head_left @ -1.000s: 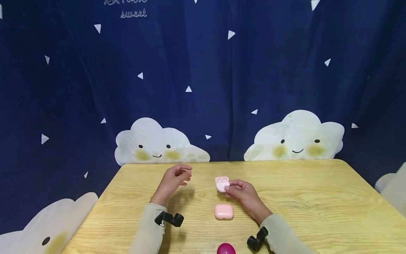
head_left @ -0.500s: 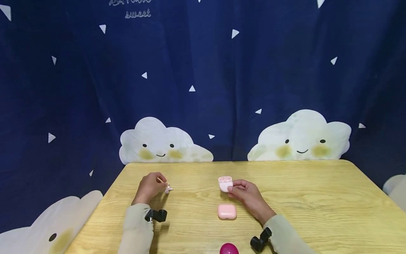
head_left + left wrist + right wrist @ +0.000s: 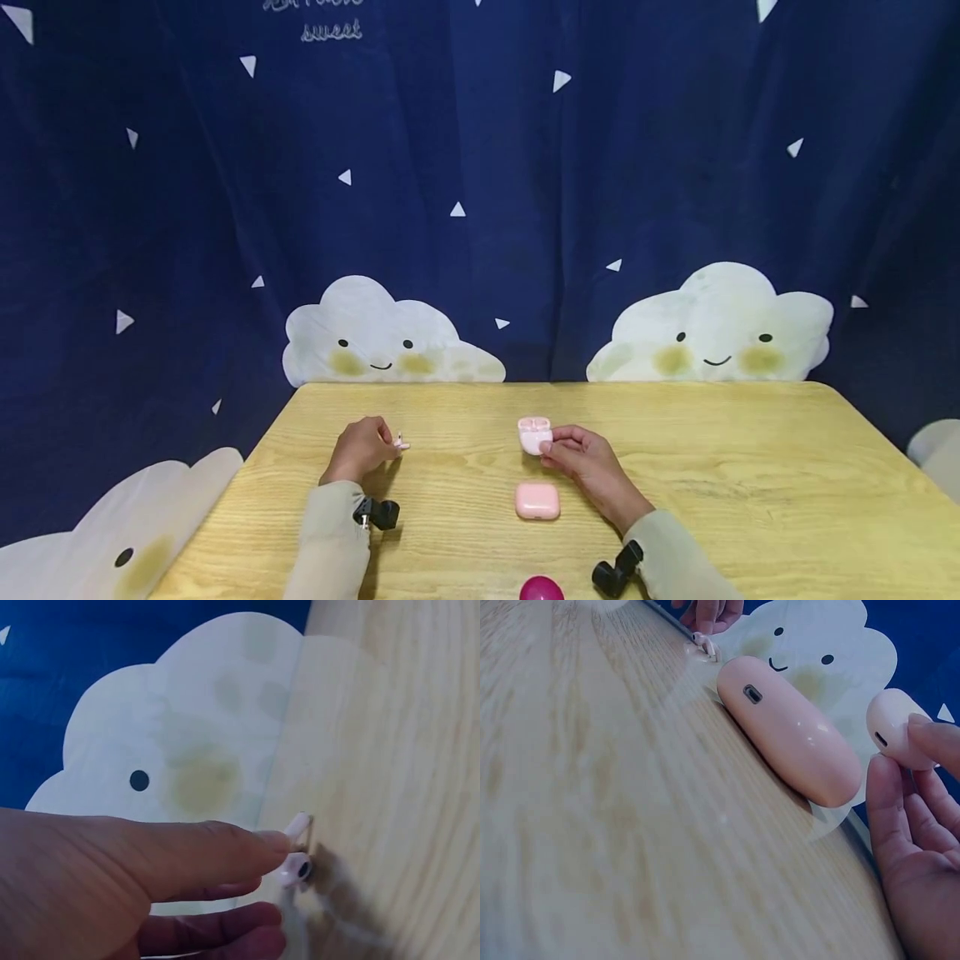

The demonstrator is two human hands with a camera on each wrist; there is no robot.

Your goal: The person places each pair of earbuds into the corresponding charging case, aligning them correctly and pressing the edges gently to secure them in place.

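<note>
My right hand (image 3: 592, 471) grips a small pale pink earbud charging case (image 3: 535, 437) by its right side, above the table, its lid raised. From the right wrist view, thumb and fingers close round this case (image 3: 900, 729), its port facing the camera. At the left, my left hand (image 3: 362, 450) is low over the table with thumb and fingertips at pale pink wireless earbuds (image 3: 402, 445). The left wrist view shows a white stem and a rounded earbud (image 3: 296, 870) with a dark tip right at the fingertips, pinched there; the fingers partly hide them.
A second pink earbud case (image 3: 537, 501), lid down, lies on the wooden table (image 3: 720, 508) just nearer than the held one. A magenta round object (image 3: 542, 588) is cut off at the bottom edge. A dark blue cloud-print curtain (image 3: 480, 167) hangs behind the table.
My left hand has moved left and down from near the middle to the earbuds, and its fingers have closed in on them. The right hand keeps holding the case almost in place.
</note>
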